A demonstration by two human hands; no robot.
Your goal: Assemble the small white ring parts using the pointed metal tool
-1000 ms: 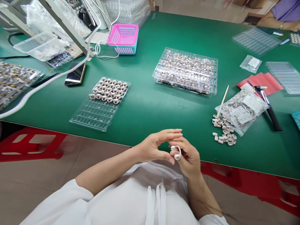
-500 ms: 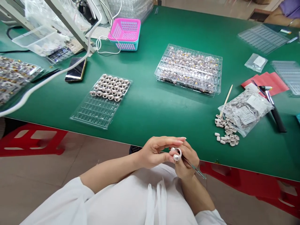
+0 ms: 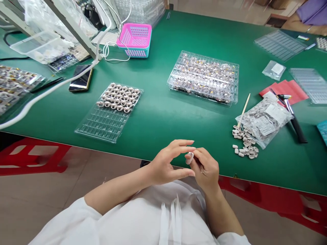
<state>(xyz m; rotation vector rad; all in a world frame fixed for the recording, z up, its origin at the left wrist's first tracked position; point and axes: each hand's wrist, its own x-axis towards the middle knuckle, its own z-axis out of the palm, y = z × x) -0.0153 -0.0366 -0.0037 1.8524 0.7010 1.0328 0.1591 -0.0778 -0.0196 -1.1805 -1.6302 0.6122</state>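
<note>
Both hands meet just in front of the green table's near edge (image 3: 107,147). My right hand (image 3: 206,169) is closed on a small white curved earpiece part (image 3: 190,157), pinched at its fingertips. My left hand (image 3: 167,162) has its fingers spread and curved, the fingertips touching the same white part from the left. To the right on the table lies a heap of small loose beige pieces (image 3: 244,144) beside a clear bag of the same pieces (image 3: 265,119). A clear tray (image 3: 108,114), part filled with beige pieces at its far end, lies to the left.
A stack of full clear trays (image 3: 204,77) sits mid-table. A pink basket (image 3: 134,39), a phone (image 3: 79,79), cables and more trays lie at the back left. Red sheets (image 3: 286,90), a black tool (image 3: 293,119), a wooden stick (image 3: 242,110) and empty trays lie right. Another person's arm (image 3: 306,17) shows far right.
The hands have lifted slightly toward the table edge. The white part has turned in my right fingers and shows less. My left fingers have opened out from their curl round it.
</note>
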